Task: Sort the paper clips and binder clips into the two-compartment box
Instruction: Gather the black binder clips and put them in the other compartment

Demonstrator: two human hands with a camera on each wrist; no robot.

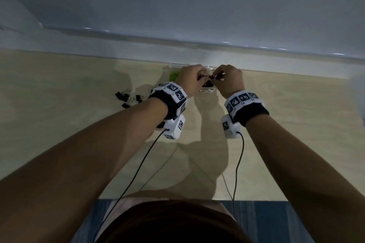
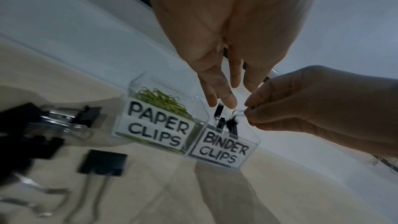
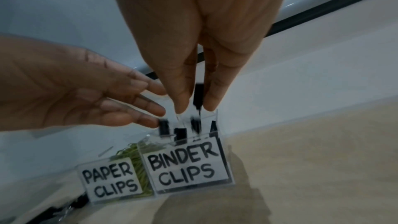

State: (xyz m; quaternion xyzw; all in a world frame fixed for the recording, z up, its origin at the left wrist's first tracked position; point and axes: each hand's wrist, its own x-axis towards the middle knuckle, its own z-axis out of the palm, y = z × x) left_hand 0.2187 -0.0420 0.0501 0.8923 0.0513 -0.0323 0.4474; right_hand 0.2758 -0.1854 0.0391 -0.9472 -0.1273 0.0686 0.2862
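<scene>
A clear two-compartment box stands at the table's far edge, labelled PAPER CLIPS and BINDER CLIPS. Green paper clips fill its left compartment. Both hands hover over the right compartment. My right hand pinches a black binder clip between thumb and fingertip, just above the rim. My left hand points straight fingers down beside it. Blurred black binder clips hang right under those fingertips and in the compartment's mouth. In the head view the hands hide most of the box.
A loose pile of black binder clips with silver wire handles lies on the wooden table left of the box; one lies close to the camera. A white sill and wall run right behind the box. Wrist-camera cables trail back toward my body.
</scene>
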